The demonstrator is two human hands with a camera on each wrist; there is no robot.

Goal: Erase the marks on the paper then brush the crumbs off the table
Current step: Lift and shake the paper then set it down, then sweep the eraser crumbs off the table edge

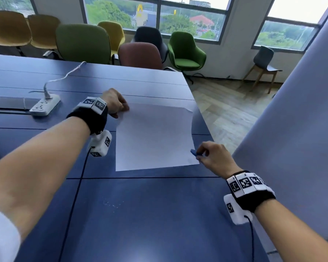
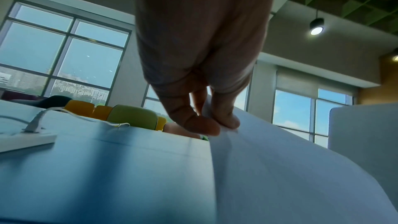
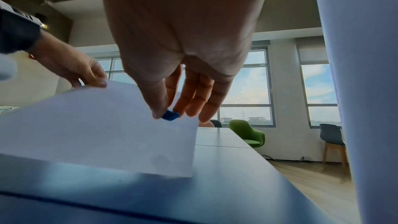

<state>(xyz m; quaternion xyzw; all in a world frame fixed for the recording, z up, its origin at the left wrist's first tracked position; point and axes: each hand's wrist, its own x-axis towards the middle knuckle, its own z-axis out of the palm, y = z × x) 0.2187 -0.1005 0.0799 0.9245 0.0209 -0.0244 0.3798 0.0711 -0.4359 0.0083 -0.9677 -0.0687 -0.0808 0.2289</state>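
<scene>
Paper lies on the blue table near its right-hand edge, with the left hand pinching the sheet's far left corner between thumb and fingertips; the left wrist view shows that corner raised slightly off the surface. The right hand pinches a small blue eraser between thumb and forefinger, its other fingers loosely extended, and holds the eraser at the sheet's near right edge. No marks can be made out on the sheet in the head view, so whether erasing is finished cannot be told. A faint scatter of pale crumbs lies on the table nearer the person, well apart from the sheet. A white power strip with its cable sits to the left, beside a table joint. Several risks follow from this layout. With only one corner held and lifted, a firm eraser stroke toward the held corner would probably buckle or crease the sheet; a stroke away from it could tear the edge. Since the sheet lies close to the table's right edge, a sideways pull might slide it off. Brushing the crumbs toward the table joints or the power strip would likely lodge them there rather than clear them.
</scene>
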